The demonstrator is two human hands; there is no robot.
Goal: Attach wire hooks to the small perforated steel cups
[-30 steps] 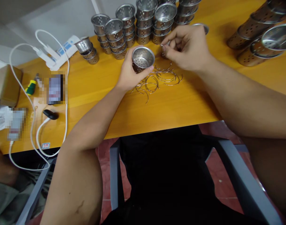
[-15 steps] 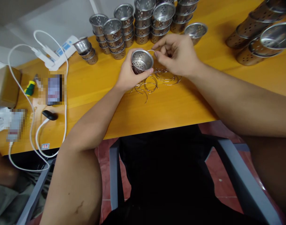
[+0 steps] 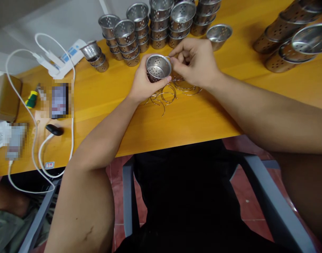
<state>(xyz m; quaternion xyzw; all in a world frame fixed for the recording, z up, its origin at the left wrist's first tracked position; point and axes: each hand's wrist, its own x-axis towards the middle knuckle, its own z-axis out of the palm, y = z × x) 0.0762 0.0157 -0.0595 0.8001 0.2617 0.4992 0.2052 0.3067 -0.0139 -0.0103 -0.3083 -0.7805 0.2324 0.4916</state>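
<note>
A perforated metal cup (image 3: 158,68) is wrapped by my left hand (image 3: 141,79), its mouth tilted toward me and the thumb along its lower right side. Close to the cup's right rim, my right hand (image 3: 196,61) pinches a thin curved wire (image 3: 167,57), whose far end reaches the rim. Whether the wire passes through a hole I cannot tell. Beneath and right of the cup lies a loose heap of bent wire rings (image 3: 168,94), partly covered by both hands.
Stacks of perforated cups (image 3: 126,38) line the back of the yellow table (image 3: 176,128); more cups (image 3: 284,56) lean at the right. A single cup (image 3: 219,35) stands behind my right hand. Left are a power strip (image 3: 71,56), white cables, a blurred phone (image 3: 60,100) and a screwdriver (image 3: 32,99).
My right hand has come slightly closer to the cup, bringing the wire's end to the rim. The whole view has shifted a little; the left hand keeps its hold.
</note>
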